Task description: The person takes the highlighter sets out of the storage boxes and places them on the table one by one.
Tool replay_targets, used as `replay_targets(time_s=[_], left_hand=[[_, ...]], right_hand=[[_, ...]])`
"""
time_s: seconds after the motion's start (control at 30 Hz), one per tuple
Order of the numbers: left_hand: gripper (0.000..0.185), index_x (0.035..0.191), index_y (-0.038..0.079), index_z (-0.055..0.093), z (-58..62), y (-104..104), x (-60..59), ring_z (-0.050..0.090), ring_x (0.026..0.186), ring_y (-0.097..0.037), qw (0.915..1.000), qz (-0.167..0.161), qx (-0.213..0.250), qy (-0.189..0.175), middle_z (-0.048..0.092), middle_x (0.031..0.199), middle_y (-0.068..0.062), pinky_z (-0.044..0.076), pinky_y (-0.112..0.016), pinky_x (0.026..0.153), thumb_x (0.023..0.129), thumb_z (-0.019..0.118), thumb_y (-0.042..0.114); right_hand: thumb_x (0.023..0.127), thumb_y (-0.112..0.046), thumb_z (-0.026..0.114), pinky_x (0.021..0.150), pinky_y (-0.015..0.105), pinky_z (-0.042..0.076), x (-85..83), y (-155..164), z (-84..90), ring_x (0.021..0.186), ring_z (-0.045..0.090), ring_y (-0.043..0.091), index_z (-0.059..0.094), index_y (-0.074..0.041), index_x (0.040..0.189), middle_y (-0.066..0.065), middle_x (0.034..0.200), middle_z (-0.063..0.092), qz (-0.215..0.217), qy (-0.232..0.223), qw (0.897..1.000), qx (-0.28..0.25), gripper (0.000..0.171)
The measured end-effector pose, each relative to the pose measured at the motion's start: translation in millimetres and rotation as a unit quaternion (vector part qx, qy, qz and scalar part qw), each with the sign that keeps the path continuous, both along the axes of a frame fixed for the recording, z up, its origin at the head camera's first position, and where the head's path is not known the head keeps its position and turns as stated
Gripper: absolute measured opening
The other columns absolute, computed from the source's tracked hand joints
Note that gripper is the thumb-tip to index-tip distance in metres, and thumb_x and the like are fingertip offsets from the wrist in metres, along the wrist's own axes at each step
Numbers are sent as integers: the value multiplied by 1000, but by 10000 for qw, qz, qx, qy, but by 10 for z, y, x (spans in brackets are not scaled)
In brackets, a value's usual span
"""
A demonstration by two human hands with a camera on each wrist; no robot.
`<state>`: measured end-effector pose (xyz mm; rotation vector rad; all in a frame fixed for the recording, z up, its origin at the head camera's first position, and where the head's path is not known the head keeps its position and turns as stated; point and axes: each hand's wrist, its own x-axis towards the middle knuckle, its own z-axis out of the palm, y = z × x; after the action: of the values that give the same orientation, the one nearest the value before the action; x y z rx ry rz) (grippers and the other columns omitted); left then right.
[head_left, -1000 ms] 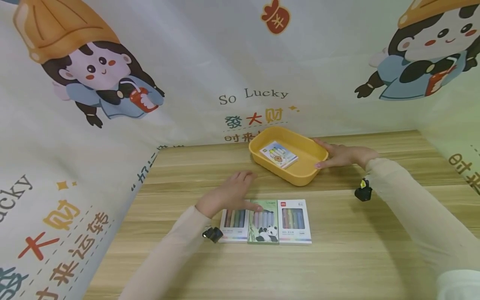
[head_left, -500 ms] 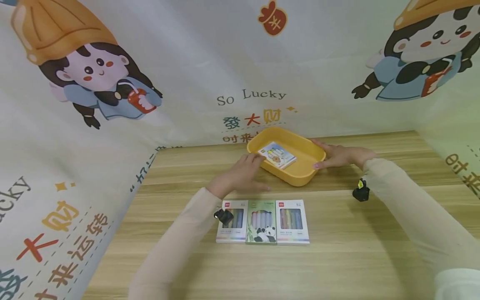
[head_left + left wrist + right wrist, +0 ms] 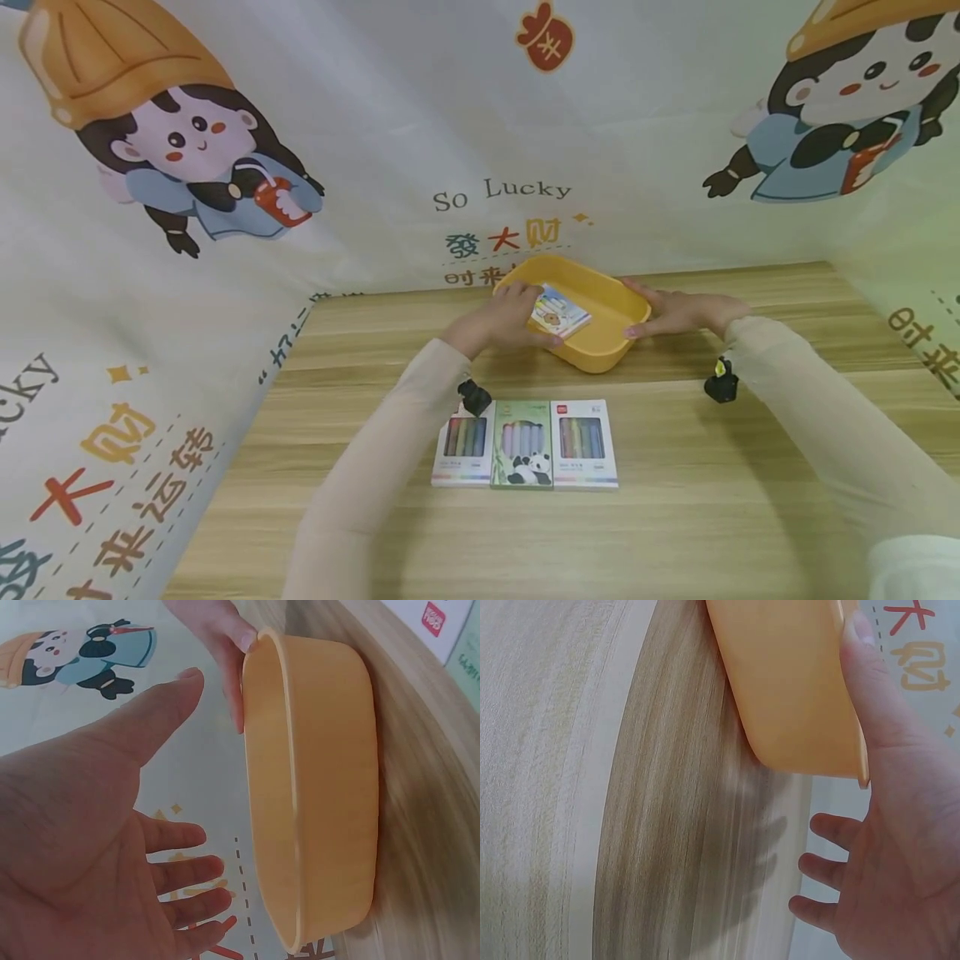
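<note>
So one box (image 3: 561,311) lies in the tray (image 3: 600,350); three boxes (image 3: 525,442) wait nearer. Left hand (image 3: 498,321) hovers released; right hand (image 3: 675,312) steadies the rim, fingers straight.

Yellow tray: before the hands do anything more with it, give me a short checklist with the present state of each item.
1. Right hand on the yellow tray's right rim: ok, thumb along the rim in the right wrist view.
2. Left hand gripping the tray: not ok; its fingers are spread, apart from the tray wall.
3. Tray flat on the wooden table: ok.
4. Small card pack inside the tray: ok, lying on its floor.
5. Three pen boxes out of the way: ok, in a row nearer the person.
6. Left fingers touching the card pack: cannot tell.
</note>
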<state>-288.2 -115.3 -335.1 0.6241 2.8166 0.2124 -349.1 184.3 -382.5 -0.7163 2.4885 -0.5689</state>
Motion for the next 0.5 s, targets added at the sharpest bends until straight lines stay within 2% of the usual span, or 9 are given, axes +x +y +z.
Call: replay_targets(time_s=[0.13,0.2,0.37,0.5], left_hand=[[97,156,4,22,44,81,-98,23,151,-35,9999,42,85,-69,24,162,-18,20,-46,127,89,63,60],[96,156,4,22,63,119,-141,22,152,-35,9999,65,86,-135,24,162,-18,18,-45,127,89,63,60],[98,157,5,20,96,193,-225,19,152,-37,9994,158,-42,-315,21,164,-18,21,-46,126,90,60,63],[99,158,6,16,145,239,-310,17,153,-38,9983,270,-112,-499,17,165,-18,23,-48,125,90,58,64]], right_hand=[[88,-65,60,119,68,18,7,11,16,147,19,53,-10,-19,159,27,164,4,-9,-11,10000,64,110],[88,-64,60,117,70,18,6,11,18,146,19,54,-10,-17,159,29,164,5,21,-12,10000,55,110],[89,-61,62,118,69,19,5,-13,7,147,18,54,-8,-13,159,29,164,3,34,-64,9999,73,110],[88,-63,62,119,68,17,-19,-9,-23,148,16,52,-9,-15,159,28,164,2,-14,-79,9999,75,111]])
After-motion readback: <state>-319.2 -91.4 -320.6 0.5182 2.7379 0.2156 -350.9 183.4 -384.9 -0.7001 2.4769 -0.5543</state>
